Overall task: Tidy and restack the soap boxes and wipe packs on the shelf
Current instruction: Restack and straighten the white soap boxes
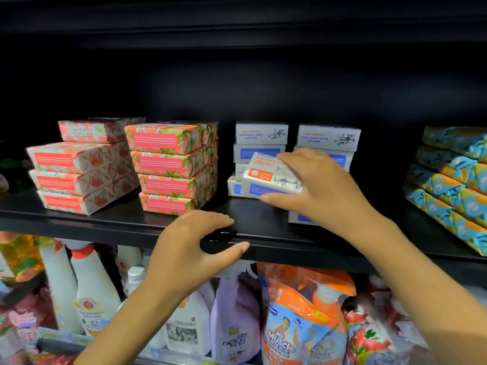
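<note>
Head view: your right hand (316, 185) grips a white soap box (271, 177) above the middle of the black shelf board (258, 222), fingers curled over its top and thumb at its lower near edge. The box is tilted with its orange label facing up; whether its lower edge touches the board you cannot tell from here. Your left hand (195, 243) hovers just in front of the board's front lip, left of centre, spread wide in a C with fingers above and thumb below, holding nothing. On the board, behind the held box, stand two stacks of white boxes with blue print: the left white stack (261, 133) and the right white stack (328, 137), side by side toward the board's back. One more flat white box (299, 218) lies on the board near its front edge, mostly hidden under your right wrist. Toward the board's left end stand two stacks of pink floral packs. The outer pink stack (81, 164) is four high with its top pack set back and skewed. The inner pink stack (171, 164) is four high and fairly square. At the board's right end the blue-and-orange packs (448, 180) lie in stepped rows. Below the board stand a white spray bottle (92, 299), a lavender bottle (234, 325) and an orange refill pouch (303, 325).
</note>
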### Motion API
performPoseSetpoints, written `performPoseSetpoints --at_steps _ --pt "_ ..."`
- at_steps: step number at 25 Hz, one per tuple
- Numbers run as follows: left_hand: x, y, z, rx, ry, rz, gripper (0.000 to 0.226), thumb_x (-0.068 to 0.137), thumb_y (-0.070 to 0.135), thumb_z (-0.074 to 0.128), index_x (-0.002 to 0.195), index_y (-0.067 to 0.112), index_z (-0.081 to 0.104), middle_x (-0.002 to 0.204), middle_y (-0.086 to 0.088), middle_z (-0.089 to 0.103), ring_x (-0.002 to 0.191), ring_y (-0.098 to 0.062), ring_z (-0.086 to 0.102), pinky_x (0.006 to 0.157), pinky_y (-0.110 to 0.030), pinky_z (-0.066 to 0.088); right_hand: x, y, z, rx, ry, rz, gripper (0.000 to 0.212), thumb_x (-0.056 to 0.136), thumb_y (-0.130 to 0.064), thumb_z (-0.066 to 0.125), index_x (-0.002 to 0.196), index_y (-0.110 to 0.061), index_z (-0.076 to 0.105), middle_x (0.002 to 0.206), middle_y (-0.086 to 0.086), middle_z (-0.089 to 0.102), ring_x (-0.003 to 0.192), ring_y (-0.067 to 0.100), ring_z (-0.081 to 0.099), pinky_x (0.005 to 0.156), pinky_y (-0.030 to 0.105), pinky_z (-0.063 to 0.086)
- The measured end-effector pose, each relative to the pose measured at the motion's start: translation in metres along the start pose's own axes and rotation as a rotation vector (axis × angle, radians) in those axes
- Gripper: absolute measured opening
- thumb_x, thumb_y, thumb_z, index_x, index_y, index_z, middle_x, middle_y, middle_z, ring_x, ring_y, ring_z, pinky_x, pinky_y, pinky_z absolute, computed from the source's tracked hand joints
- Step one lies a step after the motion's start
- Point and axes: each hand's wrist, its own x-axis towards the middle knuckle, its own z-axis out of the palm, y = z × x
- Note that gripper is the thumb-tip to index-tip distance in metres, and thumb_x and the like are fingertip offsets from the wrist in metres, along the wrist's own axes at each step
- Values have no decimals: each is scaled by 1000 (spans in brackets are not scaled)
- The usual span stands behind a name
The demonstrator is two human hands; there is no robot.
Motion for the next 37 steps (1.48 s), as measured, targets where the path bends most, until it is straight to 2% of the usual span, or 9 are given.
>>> performPoseSetpoints --at_steps 4,7,11,14,19,22,27,32,37 --pt "37 10 4 69 127 159 50 76 45 67 112 10 66 109 2 66 103 -12 58 88 -24 44 -33 31 -27 -75 37 72 79 65 -61 60 128 -15 53 120 1 56 111 18 47 91 37 43" --pt "85 15 16 193 115 250 53 81 32 73 124 7 57 123 -7 61 116 -22 53 99 -29 38 -51 45 -31 -74 38 119 79 65 -60 60 129 -13 53 121 2 55 112 18 47 90 39 44" --pt "145 14 34 360 36 187 68 83 27 70 142 14 39 142 -7 46 129 -28 40 105 -34 32 -64 55 -35 -53 47 147 82 62 -60 58 127 -11 54 116 3 56 108 20 48 85 41 46" --pt "164 7 43 493 -80 129 75 85 32 67 147 15 28 145 -10 42 133 -32 36 105 -43 37 -72 60 -40 -37 63 142 78 62 -58 61 124 -12 57 112 3 58 103 21 51 78 44 48" --pt "157 11 41 516 120 205 50 75 23 77 116 2 58 110 -20 61 101 -41 52 77 -47 46 -77 65 -42 -22 72 132 81 60 -68 53 123 -16 57 110 -1 57 101 16 50 76 36 47" --pt "145 12 35 493 191 271 46 73 14 79 112 -1 60 107 -20 60 100 -42 51 79 -45 44 -78 67 -45 3 77 127 86 57 -72 46 122 -17 57 108 -3 56 100 13 48 75 33 45" --pt "109 16 27 361 298 314 43 72 12 80 107 -2 60 100 -17 63 90 -33 54 75 -28 36 -63 74 -46 80 71 94 86 56 -71 51 125 -18 56 111 -7 56 102 8 48 82 29 44" --pt "77 21 22 288 279 274 44 71 11 81 107 -4 62 101 -18 63 93 -24 46 78 -24 34 -32 76 -30 98 20 48 79 64 -56 70 129 -15 53 121 -4 55 110 9 46 93 24 37" --pt "63 26 16 299 241 291 43 71 13 79 105 -7 62 100 -20 64 94 -26 48 78 -21 33 -20 75 -15 62 -47 22 72 67 -56 69 127 -18 55 120 -3 57 113 14 46 95 27 37"
